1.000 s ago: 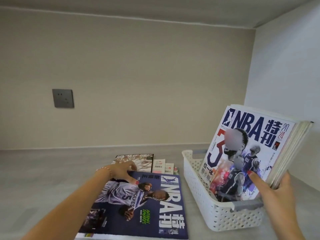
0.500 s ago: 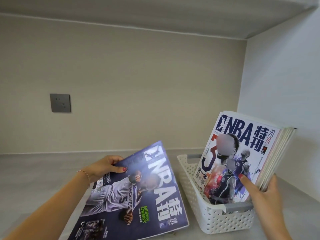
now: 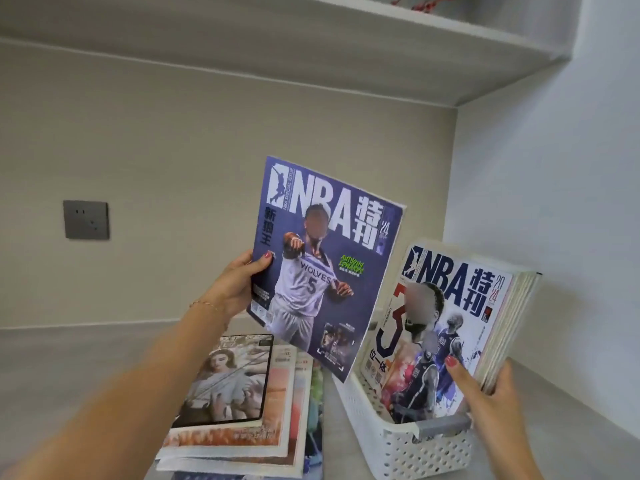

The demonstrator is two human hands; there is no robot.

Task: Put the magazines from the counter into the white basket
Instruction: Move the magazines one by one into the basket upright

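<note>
The left hand (image 3: pixel 239 289) pinches the Wolves magazine (image 3: pixel 323 268) by its spine edge, upright above the counter (image 3: pixel 69 368). The right hand (image 3: pixel 491 396) clamps the bundle (image 3: pixel 446 327) standing in the white basket (image 3: pixel 426 452). I'd tilt that bundle back and slide the new one in front.

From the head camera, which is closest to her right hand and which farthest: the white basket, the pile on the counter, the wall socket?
From the right hand:
1. White basket, just beside and below it.
2. Pile on the counter, to its left.
3. Wall socket, far left on the back wall.
</note>
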